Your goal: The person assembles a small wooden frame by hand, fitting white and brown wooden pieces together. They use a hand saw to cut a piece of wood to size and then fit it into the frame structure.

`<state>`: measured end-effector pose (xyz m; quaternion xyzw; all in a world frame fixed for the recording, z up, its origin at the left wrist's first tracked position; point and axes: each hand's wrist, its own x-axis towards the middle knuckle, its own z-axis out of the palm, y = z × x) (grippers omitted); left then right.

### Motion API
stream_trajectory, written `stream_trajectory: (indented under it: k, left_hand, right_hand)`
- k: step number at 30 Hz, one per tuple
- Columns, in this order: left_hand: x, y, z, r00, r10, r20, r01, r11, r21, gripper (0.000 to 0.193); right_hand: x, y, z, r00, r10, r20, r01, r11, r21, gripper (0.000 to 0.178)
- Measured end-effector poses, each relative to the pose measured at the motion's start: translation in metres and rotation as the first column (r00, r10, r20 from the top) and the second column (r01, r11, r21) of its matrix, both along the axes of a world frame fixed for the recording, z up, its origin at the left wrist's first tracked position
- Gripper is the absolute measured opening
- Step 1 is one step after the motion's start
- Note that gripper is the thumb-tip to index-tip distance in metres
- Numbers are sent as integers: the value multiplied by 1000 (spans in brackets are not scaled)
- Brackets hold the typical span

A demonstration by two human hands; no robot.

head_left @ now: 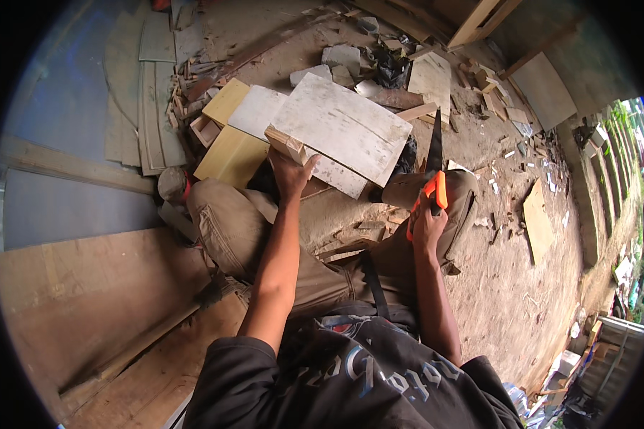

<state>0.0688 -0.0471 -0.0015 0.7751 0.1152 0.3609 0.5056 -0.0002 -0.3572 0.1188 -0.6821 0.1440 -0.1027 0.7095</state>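
My left hand [291,173] is closed around a short wooden block [286,145], held at the near left edge of a large whitish board [343,121]. In my right hand [428,227] is a handsaw [436,191] with an orange and black handle. Its dark, tapering blade points away from me, over the ground to the right of the board and apart from the block. Under the large board, part of another pale board [336,175] shows. Yellowish boards [232,155] lie just left of the block.
Wood scraps and stone chunks [341,57] lie beyond the boards, with a black plastic bag [393,70]. A loose plywood piece [537,222] rests on the dirt floor at right. Large panels [79,207] stand at left. My bent knees flank the boards.
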Motion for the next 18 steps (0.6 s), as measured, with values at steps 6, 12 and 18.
stream_trajectory:
  k: [6,12,18]
  left_hand:
    - [-6,-4,16,989,-32,-142,21,997,-74,101]
    - [-9,-7,30,974,-10,-224,10,1000,-3,98]
    - [-5,-5,30,989,-25,-148,23,1000,-18,95]
  right_hand:
    - [-2,4,-1,999,35,-16,-35,999,17,26]
    - [-2,9,10,1000,26,2,-26,1000,12,19]
    - [-3,11,9,995,87,45,-92,989,114,17]
